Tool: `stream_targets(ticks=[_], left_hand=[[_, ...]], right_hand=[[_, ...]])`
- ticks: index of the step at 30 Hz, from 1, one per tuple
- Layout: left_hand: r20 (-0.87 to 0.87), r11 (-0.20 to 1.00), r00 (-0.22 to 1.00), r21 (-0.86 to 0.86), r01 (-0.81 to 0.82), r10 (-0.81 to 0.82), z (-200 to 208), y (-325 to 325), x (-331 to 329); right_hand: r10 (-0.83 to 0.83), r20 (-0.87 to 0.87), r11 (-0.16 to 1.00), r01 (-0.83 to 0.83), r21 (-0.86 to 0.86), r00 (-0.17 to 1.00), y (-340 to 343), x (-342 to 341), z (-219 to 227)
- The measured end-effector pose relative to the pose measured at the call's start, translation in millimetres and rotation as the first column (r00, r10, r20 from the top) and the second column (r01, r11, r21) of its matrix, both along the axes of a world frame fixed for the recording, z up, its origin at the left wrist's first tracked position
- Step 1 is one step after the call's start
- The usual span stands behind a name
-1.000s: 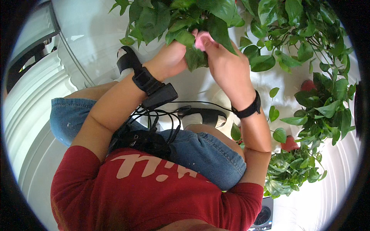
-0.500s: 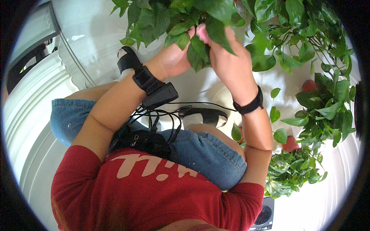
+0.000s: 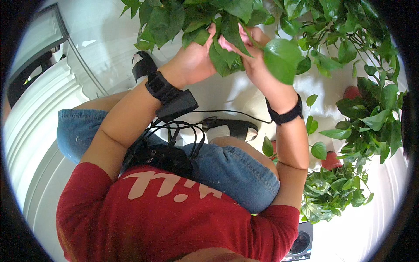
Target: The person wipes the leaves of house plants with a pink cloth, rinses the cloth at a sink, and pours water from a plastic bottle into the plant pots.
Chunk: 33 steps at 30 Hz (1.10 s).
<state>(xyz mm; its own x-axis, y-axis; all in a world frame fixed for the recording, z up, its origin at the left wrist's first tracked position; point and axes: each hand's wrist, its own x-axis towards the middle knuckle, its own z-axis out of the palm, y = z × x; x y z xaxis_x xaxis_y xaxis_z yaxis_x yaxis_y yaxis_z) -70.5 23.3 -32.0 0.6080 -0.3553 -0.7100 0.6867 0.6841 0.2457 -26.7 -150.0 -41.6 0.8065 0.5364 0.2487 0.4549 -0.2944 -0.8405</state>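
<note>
A leafy green pothos plant (image 3: 168,24) hangs over both hands at the top of the head view. My left hand (image 3: 196,61) reaches up into its leaves, thumb raised beside a stem; the hand looks closed, though leaves cover most of its fingers. Opposite it, my right hand (image 3: 262,65) bends its fingers inward among the same leaves. Something pink (image 3: 226,44) shows at its fingertips, too covered to identify. One hanging leaf (image 3: 223,60) lies between the hands. A broad, bright leaf (image 3: 283,60) overlaps the back of my right hand.
More trailing pothos (image 3: 384,105) fills the right side, with red pots (image 3: 331,161) partly showing. A lower plant (image 3: 334,190) grows near my right elbow. Black cables (image 3: 192,124) loop below my wrists. White moulded edging (image 3: 48,100) curves along the left.
My right hand has turned and shifted slightly, and a broad leaf now lies across it. The leaves above have moved a little left and up. My left hand stays among them.
</note>
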Motion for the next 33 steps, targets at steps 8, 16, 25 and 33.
stream_targets(ticks=[8, 16, 25, 33], left_hand=[[0.048, 0.970, 0.975, 0.099, -0.222, 0.218, 7, -20, -22], [0.141, 0.984, 0.981, 0.096, -0.149, 0.135, 7, -24, -24], [0.085, 0.990, 0.995, 0.130, -0.056, 0.045, 10, -20, -22], [0.051, 0.997, 0.998, 0.070, -0.045, 0.042, 8, -15, -24]], right_hand=[[-0.041, -0.136, 0.964, 0.003, -0.266, 0.990, -66, -36, 25], [-0.002, -0.066, 0.985, -0.009, -0.172, 0.998, -30, -65, 15], [-0.119, -0.028, 0.955, 0.107, -0.277, 0.993, -11, -56, 4], [-0.089, -0.337, 0.996, 0.075, -0.056, 0.937, 2, -48, 2]])
